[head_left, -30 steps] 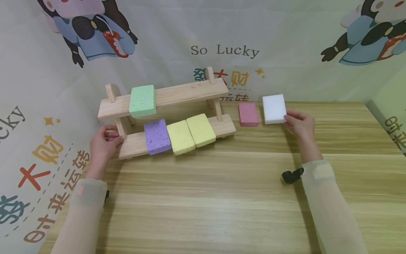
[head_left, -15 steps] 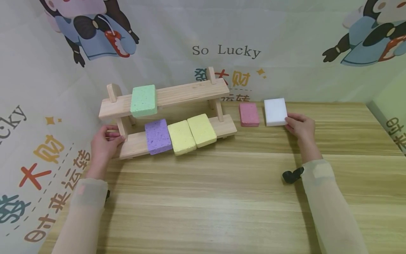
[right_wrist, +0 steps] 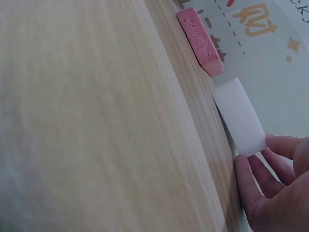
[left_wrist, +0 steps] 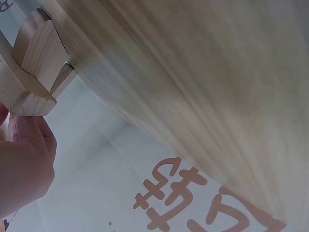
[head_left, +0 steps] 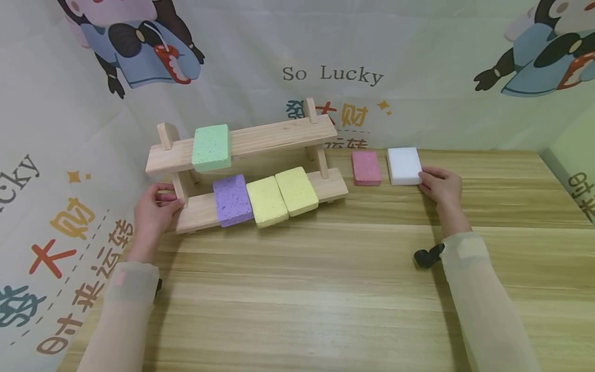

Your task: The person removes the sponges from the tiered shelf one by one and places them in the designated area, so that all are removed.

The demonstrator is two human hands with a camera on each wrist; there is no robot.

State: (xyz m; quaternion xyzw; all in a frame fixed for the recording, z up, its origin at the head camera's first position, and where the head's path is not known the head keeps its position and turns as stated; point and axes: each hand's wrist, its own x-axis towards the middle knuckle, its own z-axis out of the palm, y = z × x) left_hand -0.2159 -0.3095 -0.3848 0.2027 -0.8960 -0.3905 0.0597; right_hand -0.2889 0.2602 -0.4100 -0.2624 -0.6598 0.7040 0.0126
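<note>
My right hand [head_left: 442,187] pinches the near right corner of a white sponge block [head_left: 403,166] at the back of the table. In the right wrist view its thumb and fingers [right_wrist: 247,181] meet at that end of the white block. Left of it lies a smaller pink sponge [head_left: 365,168], a short gap away. My left hand [head_left: 155,209] grips the left end of a two-tier wooden rack [head_left: 197,212], by the upright. On the upper board rests a green sponge [head_left: 211,148]; a purple sponge [head_left: 232,200] and two yellow sponges [head_left: 268,201] lie side by side on the lower one.
The wood-grain table [head_left: 297,289] stretches in front of the rack. A printed cloth [head_left: 241,57] hangs behind and along the left side. A small black device [head_left: 428,257] sticks out at the right cuff.
The white sponge has come down from a raised, tilted position to lie close on the table, my right hand staying on its corner. The left hand keeps its grip on the rack.
</note>
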